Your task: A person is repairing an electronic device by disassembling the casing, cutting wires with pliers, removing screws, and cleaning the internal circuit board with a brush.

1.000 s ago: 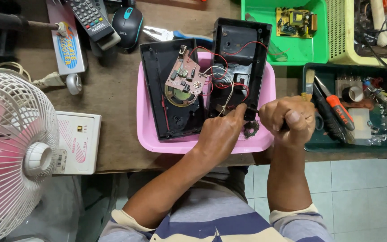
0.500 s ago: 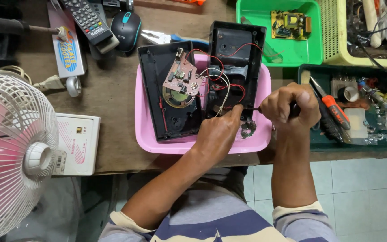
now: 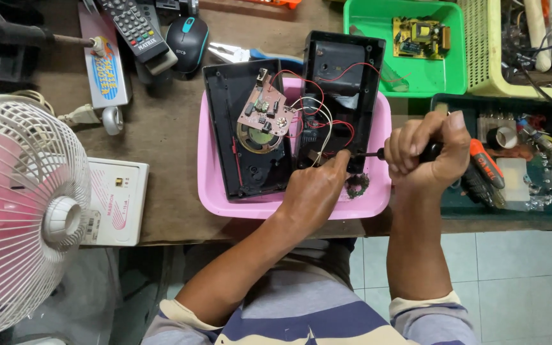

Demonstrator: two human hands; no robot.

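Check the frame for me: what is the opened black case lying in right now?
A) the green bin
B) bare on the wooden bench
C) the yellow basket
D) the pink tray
D: both halves of the black case lie in the pink tray, where the left hand steadies them and the right hand works a screwdriver.

The scene is evenly and brightly lit from above; only soft, short shadows are cast on the tabletop (image 3: 161,147). Focus is kept sharp throughout. Slight wide-angle bending is seen at the fan (image 3: 20,211) edge.
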